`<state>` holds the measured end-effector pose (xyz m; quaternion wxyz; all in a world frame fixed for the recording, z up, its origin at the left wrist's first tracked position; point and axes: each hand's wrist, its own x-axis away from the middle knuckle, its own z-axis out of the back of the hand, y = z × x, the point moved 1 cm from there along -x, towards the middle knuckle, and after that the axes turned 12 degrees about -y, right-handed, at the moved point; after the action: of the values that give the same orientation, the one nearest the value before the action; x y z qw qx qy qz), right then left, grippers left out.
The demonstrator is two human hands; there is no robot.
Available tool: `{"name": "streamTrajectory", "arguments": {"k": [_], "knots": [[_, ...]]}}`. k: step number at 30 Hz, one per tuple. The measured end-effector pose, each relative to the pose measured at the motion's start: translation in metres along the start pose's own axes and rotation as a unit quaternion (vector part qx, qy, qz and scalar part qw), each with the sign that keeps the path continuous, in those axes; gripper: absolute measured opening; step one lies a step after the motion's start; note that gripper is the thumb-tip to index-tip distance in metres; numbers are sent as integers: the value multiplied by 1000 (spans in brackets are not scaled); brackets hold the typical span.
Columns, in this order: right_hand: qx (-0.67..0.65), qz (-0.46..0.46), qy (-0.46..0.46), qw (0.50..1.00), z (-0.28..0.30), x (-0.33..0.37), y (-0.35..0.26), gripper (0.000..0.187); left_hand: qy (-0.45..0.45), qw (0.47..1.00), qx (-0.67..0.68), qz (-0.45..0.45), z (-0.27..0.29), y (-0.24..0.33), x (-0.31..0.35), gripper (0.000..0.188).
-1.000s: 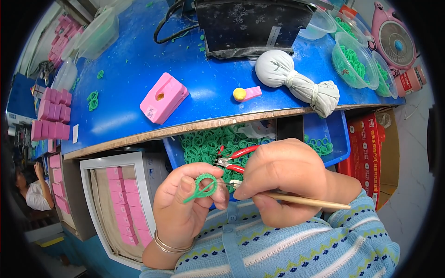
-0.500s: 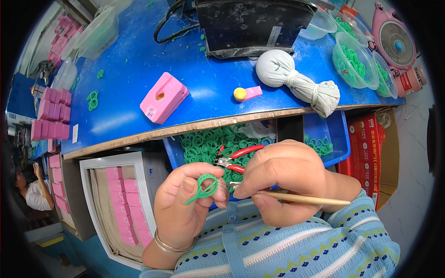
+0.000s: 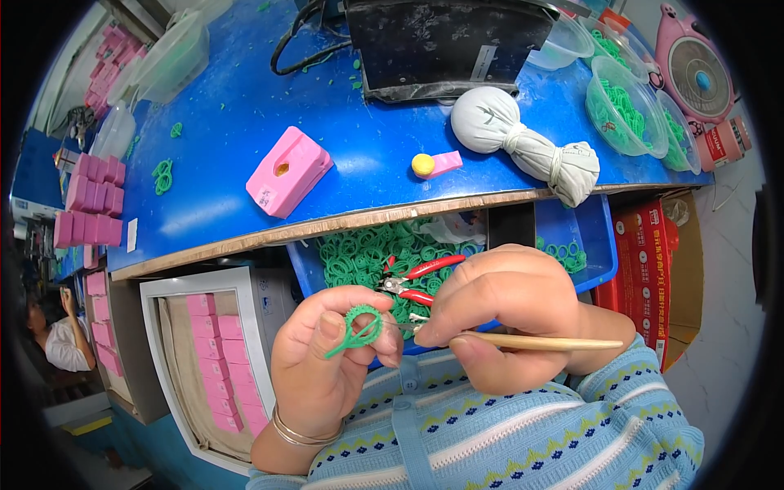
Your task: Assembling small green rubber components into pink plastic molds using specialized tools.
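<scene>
One green ring (image 3: 360,324) is being worked at this moment: the left hand (image 3: 327,367) is pinching it between thumb and fingers, its stem pointing down and left, in front of the striped sleeves. The right hand (image 3: 510,314) is gripping a thin wooden stick (image 3: 535,344) like a pen, its tip seeming to meet the ring's right edge, though the contact itself is too small to be sure of. Judging by this, the ring is mid-way through being picked or trimmed, not yet put aside.

Much looks left to do. The blue tray (image 3: 600,237) under the table edge is holding a heap of green rings (image 3: 359,257), with red-handled pliers (image 3: 416,282) lying on top, unused. On the blue table (image 3: 229,147), two clear bowls (image 3: 625,106) at the right are holding more green pieces; whether those are finished I cannot tell. A pink block (image 3: 290,171) and a tied cloth bag (image 3: 523,143) are sitting apart from the hands.
</scene>
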<state>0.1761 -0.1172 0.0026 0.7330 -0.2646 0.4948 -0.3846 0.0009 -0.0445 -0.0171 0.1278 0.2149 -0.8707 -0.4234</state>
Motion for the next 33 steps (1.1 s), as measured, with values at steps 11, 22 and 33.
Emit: {"name": "streamTrajectory", "arguments": {"k": [11,22,33], "knots": [[-4,-16,-6,1000,-2,2,-1,13,6,1000,6,-1,0,-1,1,46],[0,-10,-7,1000,-5,5,1,14,10,1000,-7,-14,0,-3,1,44],[2,-10,-4,1000,-11,7,0,15,-4,1000,-5,-16,0,-3,-1,45]]}}
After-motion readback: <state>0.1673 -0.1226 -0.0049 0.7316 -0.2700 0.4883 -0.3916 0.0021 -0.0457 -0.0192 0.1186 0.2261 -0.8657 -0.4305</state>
